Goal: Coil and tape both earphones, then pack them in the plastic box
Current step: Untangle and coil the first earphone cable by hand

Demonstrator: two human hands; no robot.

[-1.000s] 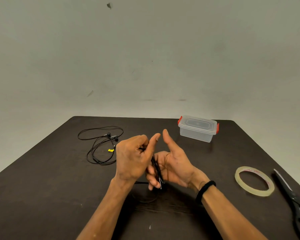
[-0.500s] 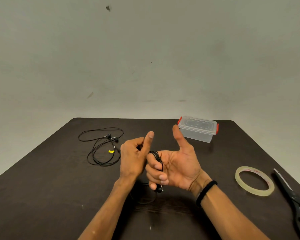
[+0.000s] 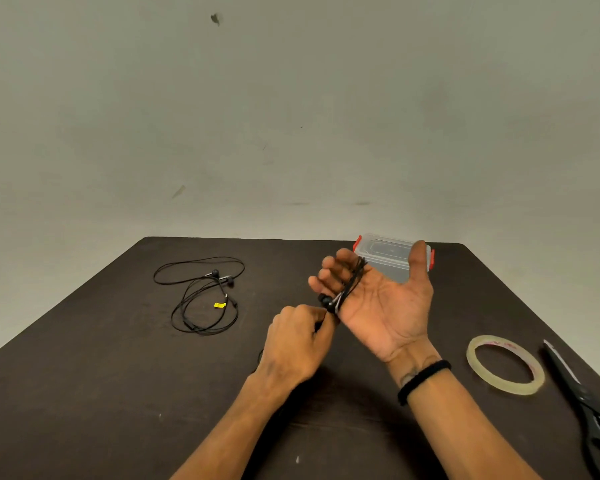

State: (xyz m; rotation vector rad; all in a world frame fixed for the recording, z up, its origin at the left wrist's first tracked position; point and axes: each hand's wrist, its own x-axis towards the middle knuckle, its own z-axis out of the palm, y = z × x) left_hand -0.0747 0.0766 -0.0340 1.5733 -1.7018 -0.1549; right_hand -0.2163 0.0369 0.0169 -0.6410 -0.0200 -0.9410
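Coiling is proceeding on the first black wired earphone, whose cord is lying wound across the fingers of the right hand, palm up, fingers spread and thumb raised. The left hand, just beside and nearer the person, is curling into a fist and appearing to pinch the cord's free end below the coil; the pinch itself is partly hidden. The coil's long axis is running diagonally from the little finger's base toward the index. The second black earphone is lying loose on the dark brown table, well left. The clear plastic box with red latches is sitting closed beyond the right hand; the roll of clear tape and black scissors are lying right.
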